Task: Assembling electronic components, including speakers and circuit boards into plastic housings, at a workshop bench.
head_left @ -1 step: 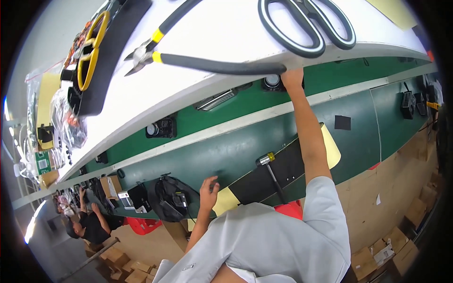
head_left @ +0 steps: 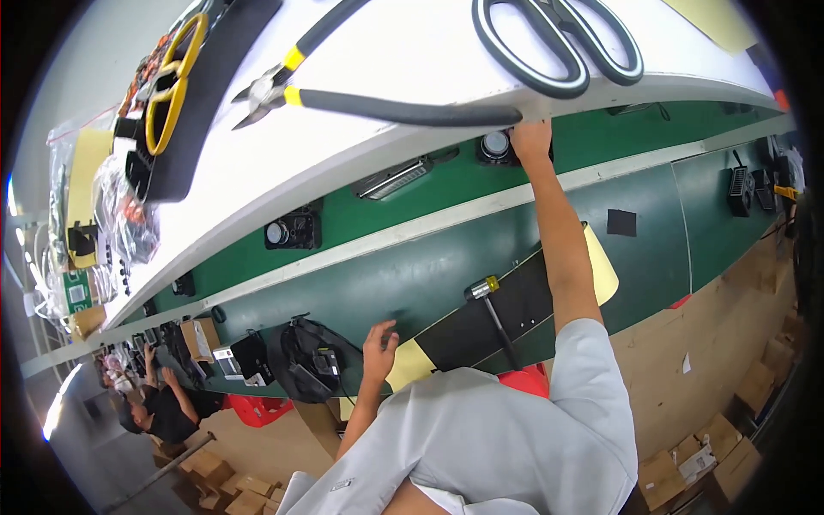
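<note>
My right arm stretches forward across the green workbench, and my right hand [head_left: 532, 139] is at the edge of the white shelf [head_left: 257, 176]. Its fingers are hidden there, so I cannot see what they touch. Beside it, on the green belt, lies a black part with a round silver face [head_left: 495, 144]. Just above that hand are the handle ends of yellow-and-black cutting pliers [head_left: 292, 93] on the shelf. My left hand [head_left: 378, 352] is over the near bench edge, fingers loosely apart and holding nothing. Between my arms a hammer [head_left: 491, 313] rests on a black sheet [head_left: 455, 330] with yellowish backing.
Black-handled scissors [head_left: 571, 47] and yellow-handled scissors [head_left: 172, 90] lie on the shelf. More black parts [head_left: 292, 227] sit on the belt [head_left: 343, 206]. A black backpack [head_left: 309, 360] stands on the bench at left. Farther left is another person [head_left: 163, 403]. Cardboard boxes [head_left: 232, 485] are on the floor.
The view has shifted very slightly, so the pliers and scissors on the shelf appear a little higher. Both hands keep about the same places.
</note>
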`<state>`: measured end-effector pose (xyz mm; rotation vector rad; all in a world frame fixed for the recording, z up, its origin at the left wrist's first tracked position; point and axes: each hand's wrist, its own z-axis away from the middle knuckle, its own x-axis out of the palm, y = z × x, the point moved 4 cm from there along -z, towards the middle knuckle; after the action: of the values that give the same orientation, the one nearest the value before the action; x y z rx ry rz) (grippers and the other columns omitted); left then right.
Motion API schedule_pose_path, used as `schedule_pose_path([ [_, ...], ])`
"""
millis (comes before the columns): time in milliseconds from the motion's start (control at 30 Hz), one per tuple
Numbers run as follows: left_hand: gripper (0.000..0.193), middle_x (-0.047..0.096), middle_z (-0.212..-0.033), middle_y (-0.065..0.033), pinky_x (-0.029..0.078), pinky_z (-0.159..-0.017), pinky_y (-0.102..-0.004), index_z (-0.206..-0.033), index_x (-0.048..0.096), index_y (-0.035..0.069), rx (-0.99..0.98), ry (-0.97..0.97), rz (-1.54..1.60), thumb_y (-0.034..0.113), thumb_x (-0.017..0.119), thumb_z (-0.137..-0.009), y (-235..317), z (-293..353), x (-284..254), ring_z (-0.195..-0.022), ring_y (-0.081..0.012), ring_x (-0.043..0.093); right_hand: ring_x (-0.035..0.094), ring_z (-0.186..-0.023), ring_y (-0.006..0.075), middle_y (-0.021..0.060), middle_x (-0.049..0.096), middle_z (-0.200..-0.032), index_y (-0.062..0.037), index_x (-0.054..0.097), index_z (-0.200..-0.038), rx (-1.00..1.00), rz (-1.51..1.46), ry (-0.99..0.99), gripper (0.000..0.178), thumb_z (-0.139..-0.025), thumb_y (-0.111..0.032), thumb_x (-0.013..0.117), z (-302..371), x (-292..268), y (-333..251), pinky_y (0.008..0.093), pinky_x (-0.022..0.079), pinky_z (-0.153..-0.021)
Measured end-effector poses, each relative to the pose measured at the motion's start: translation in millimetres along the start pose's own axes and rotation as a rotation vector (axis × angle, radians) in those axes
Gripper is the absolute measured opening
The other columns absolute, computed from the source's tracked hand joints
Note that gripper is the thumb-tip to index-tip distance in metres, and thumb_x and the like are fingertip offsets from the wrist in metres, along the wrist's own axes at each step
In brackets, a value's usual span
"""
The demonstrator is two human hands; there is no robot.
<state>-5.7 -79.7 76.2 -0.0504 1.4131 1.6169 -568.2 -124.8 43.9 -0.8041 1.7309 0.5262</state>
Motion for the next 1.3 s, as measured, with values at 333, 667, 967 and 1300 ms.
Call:
schedule_pose_path([
  [333, 0.027, 0.067, -0.103, -0.0137, 0.054, -0.075, -0.0334, -0.117, 0.066, 0.006, -0.017, -0.021, 0.081, 0.009, 0.064, -0.091, -32, 17, -1, -0.083, -0.0216, 0.068, 0.06, -0.09, 0.0383, 0.0192, 0.067, -0.092, -0.0017, 0.062, -0.093, 0.054, -0.145, -0.005, 0.033, -0.068, -0.012, 0.082, 88, -72, 51, 0.0484, 0.048, -0.081],
  [667, 0.028, 0.067, -0.11, -0.0076, 0.049, -0.07, -0.0277, -0.119, 0.062, 0.004, -0.194, 0.292, 0.513, 0.024, 0.05, -0.104, -110, -2, -57, -0.085, -0.0142, 0.063, 0.06, -0.09, 0.0288, 0.0093, 0.064, -0.085, -0.0108, 0.066, -0.081, -1.053, -0.72, -0.272, 0.01, -0.072, -0.014, 0.07, 220, -149, -201, 0.0402, 0.048, -0.083],
  [967, 0.007, 0.057, -0.085, -0.0165, 0.047, -0.067, -0.0398, -0.087, 0.055, 0.001, 0.253, 0.601, -0.019, 0.003, 0.061, -0.086, -42, 76, -71, -0.076, -0.0312, 0.059, 0.057, -0.102, 0.0209, 0.0025, 0.065, -0.092, -0.01, 0.066, -0.095, -1.612, -0.506, -0.359, 0.017, -0.079, -0.015, 0.061, 292, -92, -368, 0.0363, 0.045, -0.09],
  [1300, 0.033, 0.068, -0.078, -0.0194, 0.053, -0.07, -0.0501, -0.086, 0.061, 0.002, 0.081, -0.166, -0.306, 0.033, 0.072, -0.083, -91, 70, 39, -0.077, -0.0396, 0.067, 0.056, -0.096, 0.0311, 0.0134, 0.058, -0.101, -0.0056, 0.065, -0.107, -0.924, -0.554, -0.581, 0.027, -0.08, -0.012, 0.066, 382, -159, -250, 0.0437, 0.045, -0.08],
])
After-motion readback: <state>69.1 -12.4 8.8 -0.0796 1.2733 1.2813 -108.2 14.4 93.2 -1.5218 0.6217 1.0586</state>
